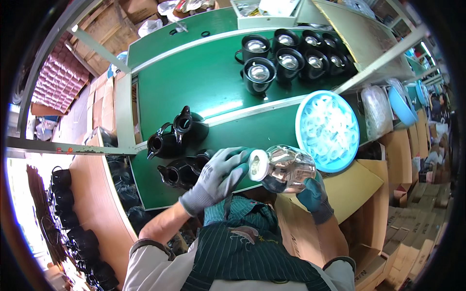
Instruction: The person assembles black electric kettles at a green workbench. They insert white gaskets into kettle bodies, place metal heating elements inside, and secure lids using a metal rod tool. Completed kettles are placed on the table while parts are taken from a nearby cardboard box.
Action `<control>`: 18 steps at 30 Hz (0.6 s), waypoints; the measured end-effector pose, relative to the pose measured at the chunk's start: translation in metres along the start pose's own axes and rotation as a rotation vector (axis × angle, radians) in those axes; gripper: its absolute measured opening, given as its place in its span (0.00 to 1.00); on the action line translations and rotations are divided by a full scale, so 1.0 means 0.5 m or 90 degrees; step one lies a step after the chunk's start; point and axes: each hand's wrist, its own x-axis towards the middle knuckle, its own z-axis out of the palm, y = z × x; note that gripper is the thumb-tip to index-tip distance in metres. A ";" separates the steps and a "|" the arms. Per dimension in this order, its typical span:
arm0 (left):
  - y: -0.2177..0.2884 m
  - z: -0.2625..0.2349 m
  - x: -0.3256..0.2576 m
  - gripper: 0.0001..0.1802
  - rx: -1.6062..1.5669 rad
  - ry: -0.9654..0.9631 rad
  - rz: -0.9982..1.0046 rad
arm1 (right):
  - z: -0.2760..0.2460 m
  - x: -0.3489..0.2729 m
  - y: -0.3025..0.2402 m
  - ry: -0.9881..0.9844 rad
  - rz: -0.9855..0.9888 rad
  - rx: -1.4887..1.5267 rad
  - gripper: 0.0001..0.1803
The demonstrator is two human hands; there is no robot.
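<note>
A shiny silver vacuum-flask liner (291, 167) lies sideways in the air in front of my apron, its neck toward the left. My right hand (315, 196), in a grey and green glove, is closed round its bottom end. At the neck sits a white plastic ring (258, 165). My left hand (221, 174), gloved alike, has its fingers closed against that ring's edge. Just right of the liner stands a light blue basin (299, 121) full of translucent white rings (330, 128). Several glossy black jug bodies (165, 143) with spouts lie on the bench left of my left hand.
On the green bench (179, 82), several black jugs (258, 75) with silver liners inside stand at the far right. A white metal post (125, 111) rises at the left. Cardboard boxes (403, 233) fill the right side. More black jugs (82, 242) line the left board (94, 194).
</note>
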 end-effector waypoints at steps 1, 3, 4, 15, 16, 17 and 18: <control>-0.020 0.028 -0.010 0.22 -0.132 0.027 0.009 | -0.020 -0.020 -0.009 0.024 0.029 -0.019 0.52; -0.142 -0.140 0.084 0.22 0.232 0.079 -0.090 | 0.029 0.124 0.028 -0.017 -0.013 0.060 0.48; -0.161 -0.174 0.121 0.38 0.468 0.045 -0.251 | 0.025 0.131 0.028 -0.016 -0.009 0.097 0.45; -0.177 -0.392 0.092 0.55 0.146 0.393 -0.175 | 0.032 0.293 0.040 -0.093 0.150 0.231 0.30; -0.104 -0.428 0.096 0.54 -0.018 0.338 -0.220 | 0.035 0.307 0.045 -0.114 0.136 0.236 0.31; -0.054 -0.444 0.099 0.54 -0.183 0.280 -0.258 | 0.038 0.321 0.050 -0.136 0.120 0.240 0.31; -0.065 -0.436 0.104 0.54 -0.159 0.281 -0.079 | 0.035 0.336 0.067 -0.114 0.110 0.218 0.33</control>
